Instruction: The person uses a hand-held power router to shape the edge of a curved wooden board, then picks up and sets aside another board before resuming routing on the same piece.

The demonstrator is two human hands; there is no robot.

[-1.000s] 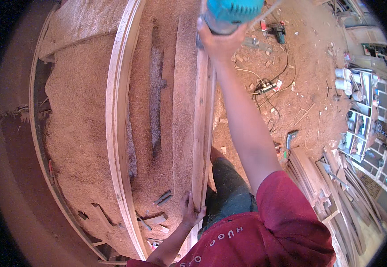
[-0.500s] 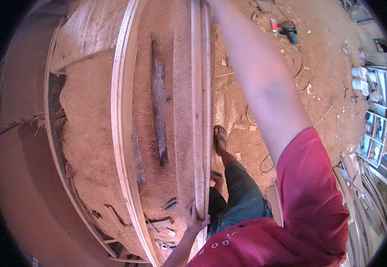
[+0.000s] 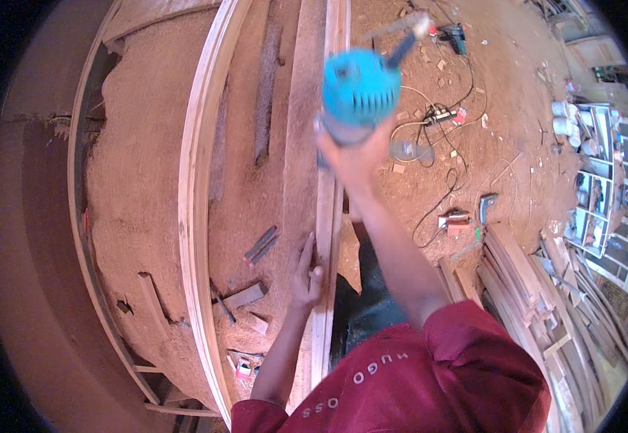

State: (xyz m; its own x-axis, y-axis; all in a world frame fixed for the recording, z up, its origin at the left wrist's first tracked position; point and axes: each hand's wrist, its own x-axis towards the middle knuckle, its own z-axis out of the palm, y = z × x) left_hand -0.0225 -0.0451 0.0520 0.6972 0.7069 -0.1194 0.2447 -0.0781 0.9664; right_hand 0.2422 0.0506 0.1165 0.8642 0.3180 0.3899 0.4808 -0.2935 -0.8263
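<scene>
A long pale wooden plank (image 3: 325, 238) runs from the lower middle to the top of the view, on a sawdust-covered bench (image 3: 285, 216). My right hand (image 3: 361, 162) is wrapped round the body of a teal trim router (image 3: 361, 86), held over the plank; both are smeared by motion. Its dark cord end sticks out to the upper right. Whether the router's base touches the wood I cannot tell. My left hand (image 3: 305, 278) rests at the plank's left edge, fingers stretched forward and thumb apart. Left of it lie dark-handled tools (image 3: 261, 245).
A second long wooden strip (image 3: 197, 180) curves along the left. Wood offcuts (image 3: 240, 297) lie in the sawdust. On the floor to the right are cords, a power strip (image 3: 440, 115), another power tool (image 3: 454, 37) and stacked boards (image 3: 523, 289). Shelves (image 3: 595, 180) stand farther right.
My right arm has drawn back toward me, bringing the router into view. My left hand has moved forward along the plank and loosened its grip, fingers now stretched. The view has shifted.
</scene>
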